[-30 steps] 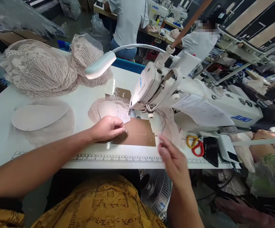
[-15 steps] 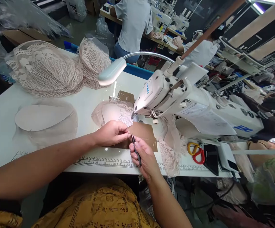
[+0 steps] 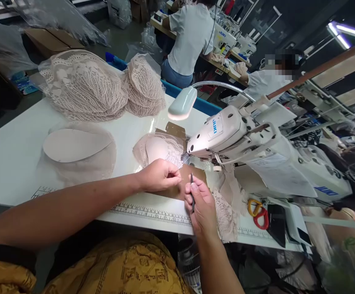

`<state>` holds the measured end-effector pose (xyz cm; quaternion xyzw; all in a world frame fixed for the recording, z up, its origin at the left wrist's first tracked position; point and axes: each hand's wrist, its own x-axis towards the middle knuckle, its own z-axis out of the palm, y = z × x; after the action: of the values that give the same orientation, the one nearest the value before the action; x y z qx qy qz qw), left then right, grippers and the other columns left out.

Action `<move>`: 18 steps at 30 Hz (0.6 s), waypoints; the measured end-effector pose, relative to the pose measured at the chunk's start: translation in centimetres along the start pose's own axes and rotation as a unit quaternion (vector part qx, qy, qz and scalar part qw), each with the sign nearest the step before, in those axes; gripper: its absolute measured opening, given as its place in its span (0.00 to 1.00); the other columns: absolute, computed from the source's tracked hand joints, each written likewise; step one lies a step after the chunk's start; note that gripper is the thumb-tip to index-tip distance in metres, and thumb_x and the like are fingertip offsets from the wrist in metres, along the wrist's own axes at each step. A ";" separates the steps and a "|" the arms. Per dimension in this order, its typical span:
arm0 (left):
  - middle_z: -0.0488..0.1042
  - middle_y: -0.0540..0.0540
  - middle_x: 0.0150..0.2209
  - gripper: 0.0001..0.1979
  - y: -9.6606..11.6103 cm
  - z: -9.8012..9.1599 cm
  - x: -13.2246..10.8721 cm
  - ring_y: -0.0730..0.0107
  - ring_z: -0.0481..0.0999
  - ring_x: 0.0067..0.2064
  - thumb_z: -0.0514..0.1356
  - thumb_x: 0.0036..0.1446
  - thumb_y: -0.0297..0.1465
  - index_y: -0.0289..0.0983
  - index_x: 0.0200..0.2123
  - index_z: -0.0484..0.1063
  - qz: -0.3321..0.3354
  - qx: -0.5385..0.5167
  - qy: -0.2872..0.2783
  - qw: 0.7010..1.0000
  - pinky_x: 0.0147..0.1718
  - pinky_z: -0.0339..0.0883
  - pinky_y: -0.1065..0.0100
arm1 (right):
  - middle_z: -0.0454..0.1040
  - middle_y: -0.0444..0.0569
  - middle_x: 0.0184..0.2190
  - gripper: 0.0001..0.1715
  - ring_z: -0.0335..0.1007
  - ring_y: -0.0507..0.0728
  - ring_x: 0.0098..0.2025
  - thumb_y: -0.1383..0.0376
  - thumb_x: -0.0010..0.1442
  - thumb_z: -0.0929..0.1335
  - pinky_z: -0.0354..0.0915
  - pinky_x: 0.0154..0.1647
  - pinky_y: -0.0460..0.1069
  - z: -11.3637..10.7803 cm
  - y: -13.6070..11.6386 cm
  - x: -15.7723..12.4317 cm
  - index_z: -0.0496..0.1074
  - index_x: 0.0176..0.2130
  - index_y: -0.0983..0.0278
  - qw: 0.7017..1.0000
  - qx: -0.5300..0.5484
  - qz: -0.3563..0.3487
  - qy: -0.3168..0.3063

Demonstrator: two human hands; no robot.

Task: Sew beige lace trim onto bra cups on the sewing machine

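Observation:
My left hand [image 3: 159, 174] is closed in a pinch on the edge of a beige lace bra cup [image 3: 160, 149] lying in front of the white sewing machine [image 3: 257, 147]. My right hand [image 3: 202, 206] is closed around a thin dark pair of tweezers [image 3: 192, 191], tip up, close beside my left fingertips. Both hands rest over a brown card sheet [image 3: 195, 173] on the white table [image 3: 8, 163], just short of the needle area.
A heap of lace cups [image 3: 100, 87] sits at the table's back left, and flat beige foam pieces [image 3: 76, 145] lie nearer. Lace fabric [image 3: 226, 212] hangs over the front edge. Red and yellow scissors [image 3: 257, 212] lie right. Other people sit at machines behind.
My right hand came in from the right, now gripping the tweezers next to my left hand. My left hand kept its pinch on the cup. The view shifted left.

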<state>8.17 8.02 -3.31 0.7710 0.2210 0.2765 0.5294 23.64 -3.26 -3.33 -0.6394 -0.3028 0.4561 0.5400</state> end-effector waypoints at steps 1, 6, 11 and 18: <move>0.75 0.51 0.23 0.08 0.0 -0.1 0.0 0.75 0.70 0.26 0.58 0.55 0.27 0.34 0.26 0.75 -0.001 -0.006 0.007 1.000 0.28 0.63 0.74 | 0.69 0.43 0.30 0.22 0.58 0.48 0.23 0.54 0.59 0.68 0.56 0.19 0.43 -0.7 -0.2 0.6 0.70 0.52 0.58 0.997 -0.071 -0.036 0.018; 0.77 0.47 0.30 0.09 -0.6 -0.8 1.1 0.71 0.75 0.33 0.60 0.56 0.32 0.34 0.26 0.73 -0.022 -0.105 0.083 0.991 0.36 0.67 0.71 | 0.74 0.57 0.46 0.20 0.67 0.66 0.50 0.57 0.59 0.65 0.63 0.53 0.63 -3.5 -1.3 4.0 0.78 0.46 0.63 0.840 -0.493 -0.227 0.023; 0.78 0.44 0.31 0.10 -1.8 -2.1 3.8 0.70 0.77 0.34 0.54 0.58 0.30 0.34 0.26 0.70 -0.061 -0.046 0.124 0.989 0.33 0.69 0.71 | 0.74 0.56 0.51 0.21 0.69 0.62 0.53 0.60 0.63 0.62 0.65 0.56 0.59 -3.0 -2.0 5.6 0.75 0.50 0.63 0.839 -0.479 -0.253 -0.044; 0.66 0.52 0.17 0.10 -1.7 -3.2 7.0 0.75 0.62 0.21 0.57 0.48 0.20 0.35 0.17 0.65 -0.050 0.114 0.021 0.992 0.24 0.54 0.71 | 0.78 0.56 0.48 0.19 0.75 0.61 0.45 0.60 0.62 0.64 0.69 0.49 0.57 -0.6 -1.6 8.4 0.74 0.49 0.64 0.871 -0.429 -0.230 -0.061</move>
<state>11.23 15.23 -2.66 0.8084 0.3003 0.2386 0.4465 27.74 4.23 -3.96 -0.6913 -0.6397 0.1819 0.2825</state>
